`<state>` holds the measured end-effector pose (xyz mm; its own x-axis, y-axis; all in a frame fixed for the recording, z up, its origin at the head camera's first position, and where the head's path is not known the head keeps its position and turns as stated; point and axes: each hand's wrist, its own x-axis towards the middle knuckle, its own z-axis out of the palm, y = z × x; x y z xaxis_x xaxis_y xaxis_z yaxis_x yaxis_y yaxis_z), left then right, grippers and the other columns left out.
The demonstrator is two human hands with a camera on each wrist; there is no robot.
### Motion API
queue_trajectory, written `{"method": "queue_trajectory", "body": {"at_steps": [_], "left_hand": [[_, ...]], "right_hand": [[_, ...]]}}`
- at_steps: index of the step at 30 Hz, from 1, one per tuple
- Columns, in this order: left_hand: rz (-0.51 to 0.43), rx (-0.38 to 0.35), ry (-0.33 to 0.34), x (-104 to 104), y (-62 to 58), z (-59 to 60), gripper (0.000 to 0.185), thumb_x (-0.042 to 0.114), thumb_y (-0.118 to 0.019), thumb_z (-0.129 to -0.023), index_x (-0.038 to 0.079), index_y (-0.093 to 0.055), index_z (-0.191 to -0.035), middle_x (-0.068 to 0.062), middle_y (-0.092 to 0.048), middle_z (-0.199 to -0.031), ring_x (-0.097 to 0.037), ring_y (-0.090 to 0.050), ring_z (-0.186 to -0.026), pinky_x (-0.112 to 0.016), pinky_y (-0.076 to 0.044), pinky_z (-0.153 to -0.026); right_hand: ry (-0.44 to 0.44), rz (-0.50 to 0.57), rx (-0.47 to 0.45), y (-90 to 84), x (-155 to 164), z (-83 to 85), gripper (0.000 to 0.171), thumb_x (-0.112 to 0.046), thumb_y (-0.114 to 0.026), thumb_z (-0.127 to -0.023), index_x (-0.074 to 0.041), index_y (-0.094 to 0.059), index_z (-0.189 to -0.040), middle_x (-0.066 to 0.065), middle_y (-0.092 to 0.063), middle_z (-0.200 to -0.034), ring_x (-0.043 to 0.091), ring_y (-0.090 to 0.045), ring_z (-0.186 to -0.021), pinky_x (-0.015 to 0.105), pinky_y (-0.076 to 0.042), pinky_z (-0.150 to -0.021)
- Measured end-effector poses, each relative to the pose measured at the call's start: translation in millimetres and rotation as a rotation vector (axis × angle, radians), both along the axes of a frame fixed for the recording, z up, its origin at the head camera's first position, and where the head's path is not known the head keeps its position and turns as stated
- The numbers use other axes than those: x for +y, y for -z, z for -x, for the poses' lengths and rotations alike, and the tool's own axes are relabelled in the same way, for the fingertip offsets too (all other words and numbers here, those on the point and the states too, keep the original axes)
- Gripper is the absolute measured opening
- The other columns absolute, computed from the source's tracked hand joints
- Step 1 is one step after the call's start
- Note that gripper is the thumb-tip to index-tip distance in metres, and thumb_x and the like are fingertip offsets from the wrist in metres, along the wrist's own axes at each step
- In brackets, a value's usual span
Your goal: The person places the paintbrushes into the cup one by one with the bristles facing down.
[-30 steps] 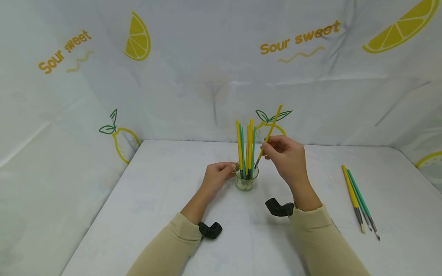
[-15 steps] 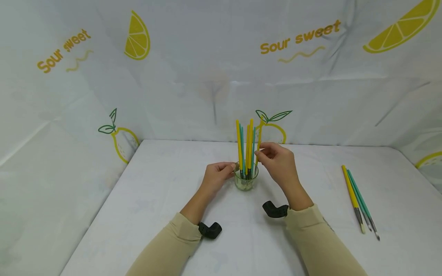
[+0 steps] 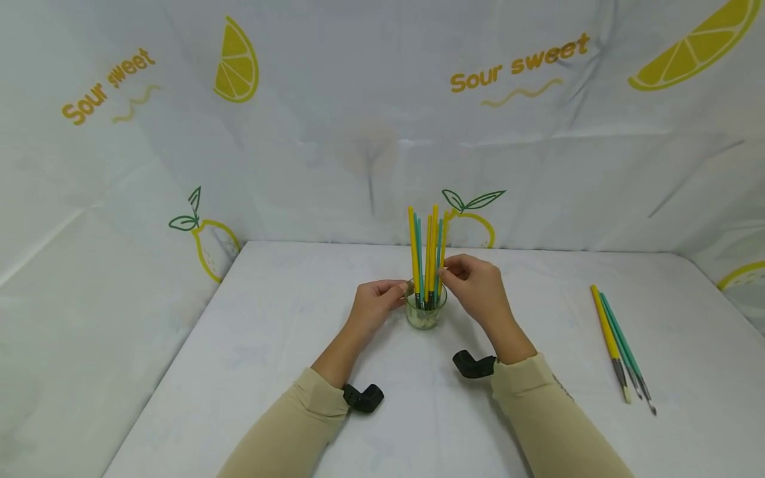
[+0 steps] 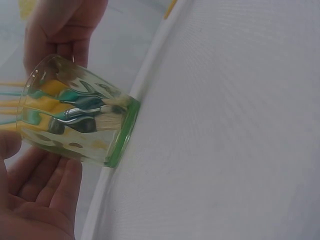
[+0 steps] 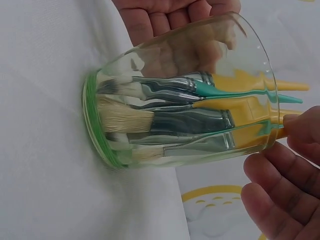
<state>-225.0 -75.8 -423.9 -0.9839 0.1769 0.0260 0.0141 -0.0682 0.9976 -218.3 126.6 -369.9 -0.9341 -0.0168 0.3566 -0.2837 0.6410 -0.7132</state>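
Observation:
A clear glass [image 3: 422, 320] with a green-tinted base [image 5: 95, 132] stands upright on the white table, holding several yellow and green paintbrushes [image 3: 431, 255], bristles down. My left hand [image 3: 375, 302] holds the glass by its left side, thumb near the rim and fingers around the outside. On the right, my right hand [image 3: 478, 285] pinches the yellow handle of a paintbrush [image 3: 443, 239] just above the rim. That brush is upright inside the glass, its bristle end down near the base in the right wrist view.
To the right on the table lie a yellow paintbrush [image 3: 607, 325] and two green paintbrushes [image 3: 627, 348], side by side with bristles toward me. A white cloth backdrop [image 3: 335, 166] with printed lemons rises behind the table's back edge.
My right hand has moved left and down, bringing the yellow paintbrush from a tilt at the rim to upright and lower in the glass. My left hand has stayed at the glass.

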Motion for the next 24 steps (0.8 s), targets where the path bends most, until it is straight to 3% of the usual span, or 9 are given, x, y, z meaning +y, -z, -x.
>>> {"method": "queue_trajectory", "body": {"at_steps": [8, 15, 24], "left_hand": [[0.017, -0.03, 0.011, -0.6, -5.9, -2.1, 0.03, 0.015, -0.061, -0.097, -0.007, -0.068, -0.116, -0.02, -0.068, -0.12, -0.026, -0.067, -0.112, -0.037, -0.056, -0.096], [0.021, -0.026, 0.01, -0.6, -30.0, -17.2, 0.029, 0.011, -0.06, -0.096, -0.01, -0.067, -0.115, -0.022, -0.069, -0.118, -0.029, -0.067, -0.111, -0.043, -0.054, -0.099], [0.015, -0.025, 0.005, -0.8, -29.4, -17.2, 0.029, 0.011, -0.061, -0.096, -0.01, -0.067, -0.115, -0.023, -0.069, -0.117, -0.026, -0.068, -0.108, -0.038, -0.057, -0.095]], "right_hand": [[-0.019, -0.017, -0.053, 2.1, -0.3, 0.6, 0.024, -0.025, -0.068, -0.091, -0.006, -0.072, -0.105, 0.008, -0.073, -0.09, 0.022, -0.066, -0.08, 0.034, -0.056, -0.067], [-0.029, -0.035, -0.11, 3.6, 0.1, 0.6, 0.027, -0.026, -0.069, -0.092, -0.005, -0.072, -0.108, 0.009, -0.073, -0.091, 0.022, -0.066, -0.083, 0.032, -0.055, -0.068], [-0.051, -0.041, -0.174, 4.6, 0.8, 1.7, 0.03, -0.03, -0.068, -0.092, -0.007, -0.073, -0.11, 0.008, -0.074, -0.096, 0.022, -0.069, -0.089, 0.038, -0.058, -0.074]]}}
